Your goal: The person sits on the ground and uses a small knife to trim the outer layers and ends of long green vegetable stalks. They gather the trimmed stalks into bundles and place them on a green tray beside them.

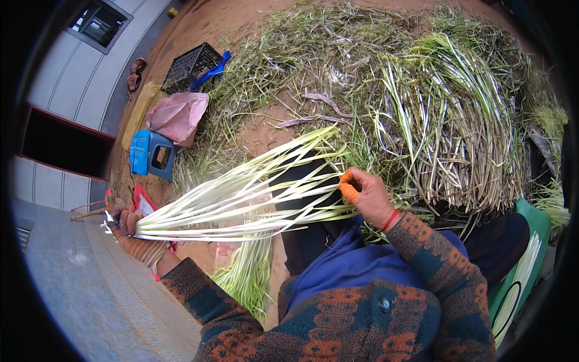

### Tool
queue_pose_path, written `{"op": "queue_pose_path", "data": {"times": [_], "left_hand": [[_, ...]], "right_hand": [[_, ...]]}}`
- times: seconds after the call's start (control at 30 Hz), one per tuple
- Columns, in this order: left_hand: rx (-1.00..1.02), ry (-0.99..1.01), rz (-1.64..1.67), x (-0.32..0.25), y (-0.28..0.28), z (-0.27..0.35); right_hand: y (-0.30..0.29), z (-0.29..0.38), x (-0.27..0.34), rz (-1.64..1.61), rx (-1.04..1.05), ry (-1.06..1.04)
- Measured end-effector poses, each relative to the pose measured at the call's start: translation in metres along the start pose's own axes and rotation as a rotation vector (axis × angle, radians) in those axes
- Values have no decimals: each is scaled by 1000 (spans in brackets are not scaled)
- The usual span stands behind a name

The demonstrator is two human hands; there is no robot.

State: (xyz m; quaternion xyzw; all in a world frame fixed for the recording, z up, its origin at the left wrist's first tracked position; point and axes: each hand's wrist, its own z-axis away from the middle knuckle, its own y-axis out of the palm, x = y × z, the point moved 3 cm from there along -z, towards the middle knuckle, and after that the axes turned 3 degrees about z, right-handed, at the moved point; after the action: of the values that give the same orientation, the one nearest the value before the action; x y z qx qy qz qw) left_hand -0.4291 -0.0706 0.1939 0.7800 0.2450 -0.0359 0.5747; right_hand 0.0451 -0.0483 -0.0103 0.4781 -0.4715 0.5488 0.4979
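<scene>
My left hand (pixel 131 226), in a worn knitted glove, grips the white root ends of a bunch of pale leafy stalks (pixel 217 203). The stalks fan out to the right over my dark trouser leg, their yellow-green tips near my other hand. With orange covers on the thumb and a finger, my right hand (pixel 366 192) pinches the tip of a stalk. Below the held bunch lies another bundle of similar stalks (pixel 253 271), its green ends towards me. A large heap of uncleaned stalks (pixel 466 149) with brownish ends rests at the right.
Loose green and dry trimmings (pixel 307 59) cover much of the earth floor. A blue plastic stool (pixel 160 156), a pink bag (pixel 178 113) and a black crate (pixel 192 65) stand at the upper left. More pale stalks (pixel 520 280) lie on a green plastic surface (pixel 533 221) at the right.
</scene>
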Motion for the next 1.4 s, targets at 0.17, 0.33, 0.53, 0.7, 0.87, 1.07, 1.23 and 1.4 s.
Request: {"op": "queue_pose_path", "data": {"times": [0.17,0.33,0.53,0.7,0.87,1.07,1.23,1.4], "left_hand": [[70,56,-51,9,35,-5],[83,252,-364,32,71,-6],[332,97,11,75,118,-9],[409,-11,-30,90,140,-7],[450,152,-73,90,146,3],[420,181,-51,93,152,14],[383,215,5,100,155,22],[419,159,43,106,160,22]], "right_hand": [[-25,-2,-20,-219,-120,297],[-32,-4,22,441,-169,-236],[-7,-6,64,630,-120,-594],[8,-10,84,600,2,-755],[13,-6,85,575,237,-813],[3,-7,90,444,94,-681],[9,-22,109,525,8,-737],[40,-31,115,553,-6,-841]]}}
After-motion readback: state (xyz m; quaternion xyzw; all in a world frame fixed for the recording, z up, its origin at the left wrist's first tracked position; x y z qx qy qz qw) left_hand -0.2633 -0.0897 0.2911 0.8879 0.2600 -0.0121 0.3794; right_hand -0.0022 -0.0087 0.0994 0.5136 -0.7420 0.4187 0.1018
